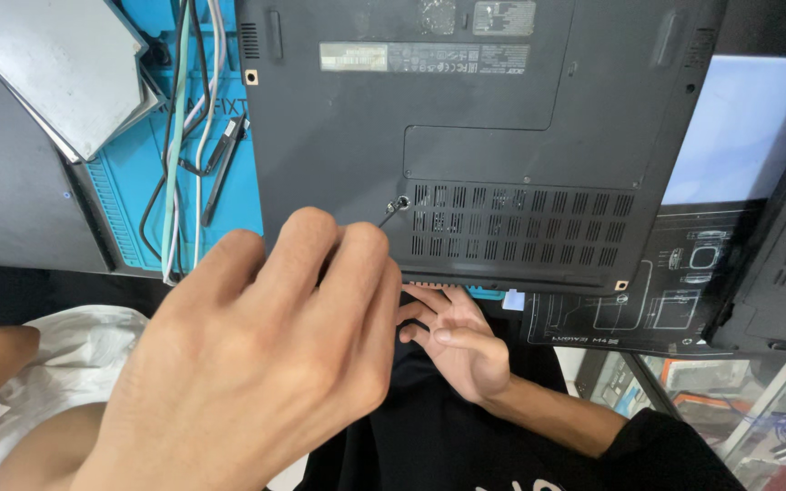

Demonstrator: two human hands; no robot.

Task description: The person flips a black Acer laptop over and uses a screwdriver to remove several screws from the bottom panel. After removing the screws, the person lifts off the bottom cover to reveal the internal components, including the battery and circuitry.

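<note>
One screw is in work: your left hand (256,364) grips a thin screwdriver (391,213) on the dark grey laptop underside (502,118); your right hand (452,341), open, steadies its edge. Keep the tip straight.

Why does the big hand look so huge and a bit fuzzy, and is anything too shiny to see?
In the head view the left hand sits closest to the camera, so it looks oversized and slightly soft; the laptop underside and the screwdriver tip are sharper. The right hand lies in shade under the laptop's edge. The silver drive and the pale panel look washed out.
</note>
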